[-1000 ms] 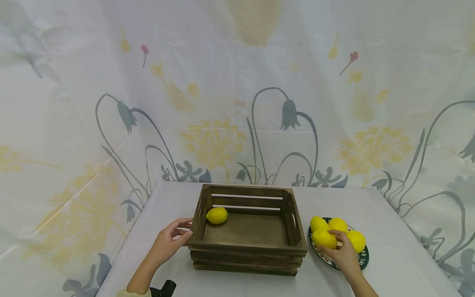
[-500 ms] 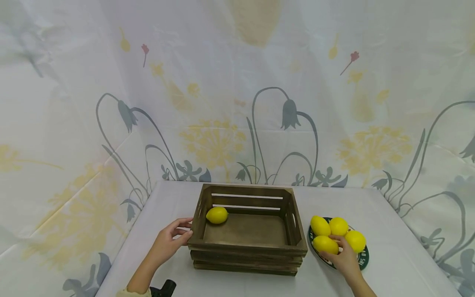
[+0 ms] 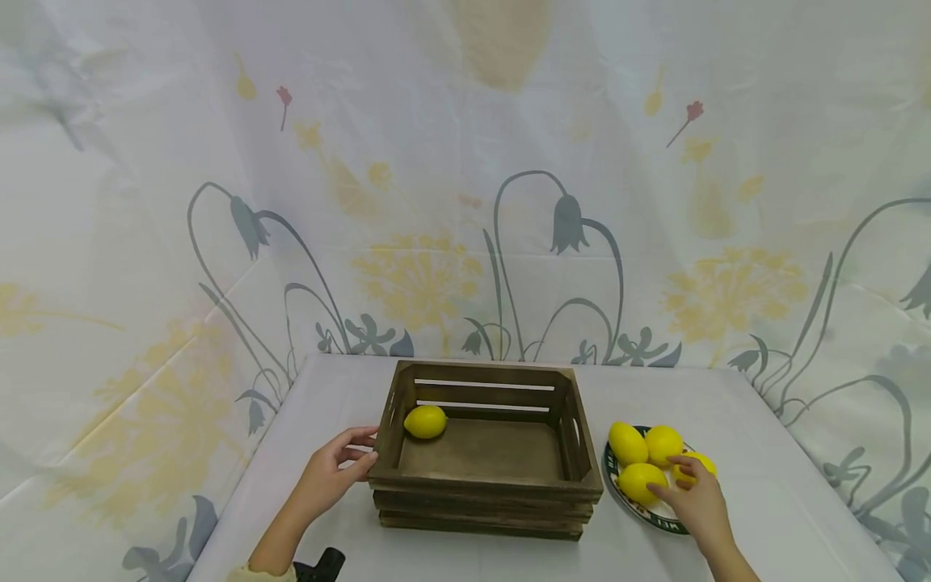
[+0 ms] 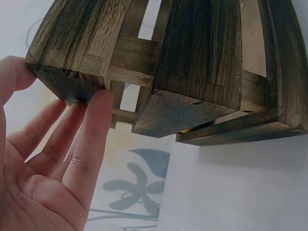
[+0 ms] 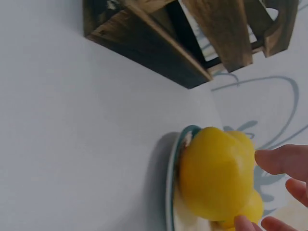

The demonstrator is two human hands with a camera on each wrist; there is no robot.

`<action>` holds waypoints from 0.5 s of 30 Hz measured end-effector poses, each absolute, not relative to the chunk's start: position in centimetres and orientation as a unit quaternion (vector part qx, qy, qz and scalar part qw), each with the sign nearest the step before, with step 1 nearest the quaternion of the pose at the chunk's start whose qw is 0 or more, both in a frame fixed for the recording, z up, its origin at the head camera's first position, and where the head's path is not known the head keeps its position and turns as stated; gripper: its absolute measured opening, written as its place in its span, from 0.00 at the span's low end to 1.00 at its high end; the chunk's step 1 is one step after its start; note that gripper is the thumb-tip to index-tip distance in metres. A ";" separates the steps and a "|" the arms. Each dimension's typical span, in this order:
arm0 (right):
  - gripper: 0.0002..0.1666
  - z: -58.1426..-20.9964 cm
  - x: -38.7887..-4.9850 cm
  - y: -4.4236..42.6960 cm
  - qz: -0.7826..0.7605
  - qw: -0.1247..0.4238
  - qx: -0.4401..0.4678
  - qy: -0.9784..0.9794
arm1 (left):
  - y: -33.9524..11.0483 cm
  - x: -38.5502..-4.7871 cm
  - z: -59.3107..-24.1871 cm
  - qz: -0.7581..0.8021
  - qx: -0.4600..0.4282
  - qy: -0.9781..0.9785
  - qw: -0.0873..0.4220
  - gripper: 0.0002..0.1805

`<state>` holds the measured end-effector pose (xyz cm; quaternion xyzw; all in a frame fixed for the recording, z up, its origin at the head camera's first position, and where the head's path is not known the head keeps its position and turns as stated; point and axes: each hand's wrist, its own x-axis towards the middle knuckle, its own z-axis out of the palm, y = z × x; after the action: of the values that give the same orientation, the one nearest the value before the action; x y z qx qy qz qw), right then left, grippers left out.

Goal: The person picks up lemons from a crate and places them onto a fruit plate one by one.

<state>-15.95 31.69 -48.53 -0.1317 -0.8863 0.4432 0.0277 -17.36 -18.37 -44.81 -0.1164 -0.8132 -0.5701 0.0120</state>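
Observation:
My left hand (image 3: 330, 473) touches the outside of the brown slatted wooden crate (image 3: 486, 493) on its left side. In the left wrist view, its fairly straight fingers (image 4: 94, 125) meet the top slat's edges. One lemon (image 3: 425, 422) lies inside the crate at the back left. Several lemons sit on a round, dark-green-rimmed plate (image 3: 658, 521) to the right. My right hand (image 3: 698, 501) is over the plate with fingers spread and nothing held. Its thumb is near the front lemon (image 3: 642, 482), and its fingers partly cover the right lemon (image 3: 705, 466).
Crate and plate stand apart on a white-covered table (image 3: 771, 436). A flower-patterned cloth (image 3: 451, 202) hangs behind and at both sides. A black object (image 3: 323, 564) shows by the left wrist.
The right hand has let go of the front lemon, which now lies slightly nearer and further right on the plate, and has moved right. The left hand and crate have stayed put.

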 end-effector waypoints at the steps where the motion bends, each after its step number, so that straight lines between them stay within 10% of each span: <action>1: 0.38 -48.3 -15.9 31.7 0.445 0.035 -0.130 -0.886 | -18.4 -17.4 -44.8 -0.570 -0.116 -0.813 0.012 0.23; 15: 0.42 -53.1 -21.3 36.4 0.429 0.155 -0.119 -0.882 | -18.3 -17.3 -44.7 -0.574 -0.118 -0.810 0.014 0.22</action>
<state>-21.26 36.36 -53.10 -0.1186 -0.8818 0.4292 0.1553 -17.34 -18.33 -44.74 -0.1182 -0.8104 -0.5737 0.0139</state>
